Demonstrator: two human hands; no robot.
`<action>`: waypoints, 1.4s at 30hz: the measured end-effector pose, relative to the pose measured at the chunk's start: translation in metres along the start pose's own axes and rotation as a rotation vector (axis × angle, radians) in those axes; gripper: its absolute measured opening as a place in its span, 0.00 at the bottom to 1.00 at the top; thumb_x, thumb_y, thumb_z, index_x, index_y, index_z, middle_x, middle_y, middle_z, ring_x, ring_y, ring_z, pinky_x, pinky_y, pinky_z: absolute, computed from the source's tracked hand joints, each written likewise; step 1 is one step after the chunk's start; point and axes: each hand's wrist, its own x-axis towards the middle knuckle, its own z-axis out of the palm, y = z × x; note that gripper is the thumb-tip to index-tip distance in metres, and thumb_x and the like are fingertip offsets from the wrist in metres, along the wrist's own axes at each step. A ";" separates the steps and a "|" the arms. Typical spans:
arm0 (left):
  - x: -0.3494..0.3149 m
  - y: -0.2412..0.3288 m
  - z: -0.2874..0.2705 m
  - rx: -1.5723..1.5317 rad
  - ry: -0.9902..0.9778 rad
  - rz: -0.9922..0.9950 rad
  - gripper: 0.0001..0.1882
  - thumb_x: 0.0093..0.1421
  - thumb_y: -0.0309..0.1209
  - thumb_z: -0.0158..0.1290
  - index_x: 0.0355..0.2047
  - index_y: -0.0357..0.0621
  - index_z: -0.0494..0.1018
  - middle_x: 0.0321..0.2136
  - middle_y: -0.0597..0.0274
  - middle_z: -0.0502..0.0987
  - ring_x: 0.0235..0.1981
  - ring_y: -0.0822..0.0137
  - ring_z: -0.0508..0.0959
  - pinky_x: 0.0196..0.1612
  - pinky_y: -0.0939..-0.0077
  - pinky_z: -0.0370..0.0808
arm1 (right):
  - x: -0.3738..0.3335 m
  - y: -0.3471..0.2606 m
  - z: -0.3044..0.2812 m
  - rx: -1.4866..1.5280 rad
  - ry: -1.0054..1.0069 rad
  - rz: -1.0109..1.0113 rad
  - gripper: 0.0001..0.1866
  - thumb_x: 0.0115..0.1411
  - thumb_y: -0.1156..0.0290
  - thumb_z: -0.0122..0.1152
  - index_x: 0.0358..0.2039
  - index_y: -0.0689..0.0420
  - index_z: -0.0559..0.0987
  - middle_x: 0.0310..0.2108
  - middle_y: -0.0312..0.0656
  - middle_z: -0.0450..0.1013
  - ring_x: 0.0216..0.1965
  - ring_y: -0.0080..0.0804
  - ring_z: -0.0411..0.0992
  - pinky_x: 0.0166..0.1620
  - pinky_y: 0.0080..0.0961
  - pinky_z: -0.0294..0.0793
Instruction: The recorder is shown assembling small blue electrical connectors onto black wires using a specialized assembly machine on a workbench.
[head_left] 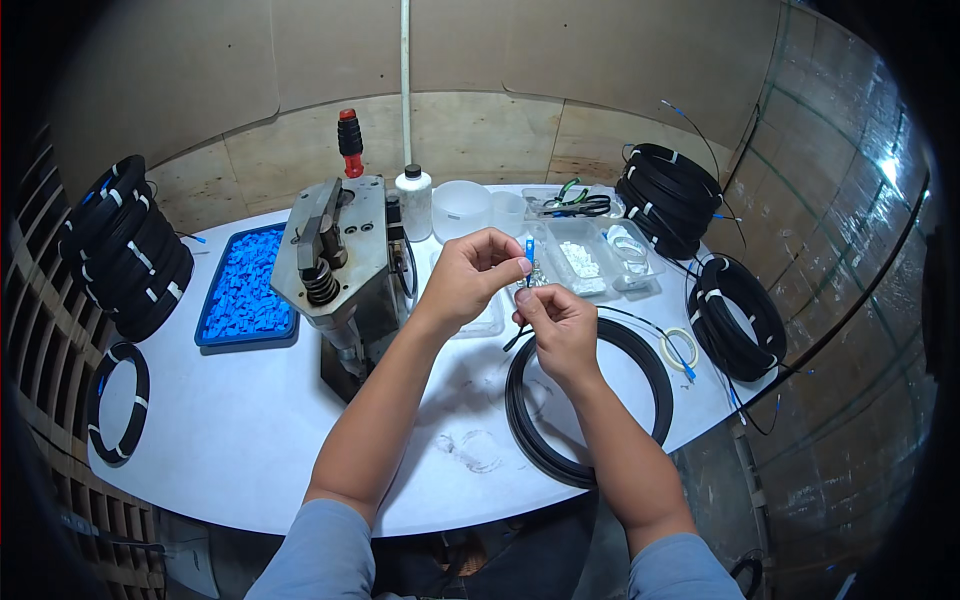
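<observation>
My left hand is closed in a pinch on a small blue cable connector, whose tip points up. Just below it, the thumb and fingers of my right hand pinch the thin black cable under the connector. A short length of black cable shows below the fingers. Under my right forearm lies a coil of black cable on the white table. One end of cable with a blue connector rests to its right. Fingers partly hide the joint between connector and cable.
Left of my hands stands a metal press with a red-and-black handle. Beside it, a tray holds blue plastic pieces. Stacked cable coils stand left, others right. A bottle, clear bins and a tape roll surround the workspace.
</observation>
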 end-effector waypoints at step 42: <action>-0.001 0.004 0.001 -0.086 -0.019 -0.002 0.06 0.56 0.21 0.55 0.35 0.37 0.71 0.31 0.62 0.77 0.34 0.73 0.77 0.41 0.77 0.73 | 0.000 0.004 0.000 0.016 -0.023 -0.029 0.07 0.60 0.71 0.61 0.32 0.63 0.79 0.26 0.39 0.77 0.29 0.20 0.75 0.36 0.18 0.73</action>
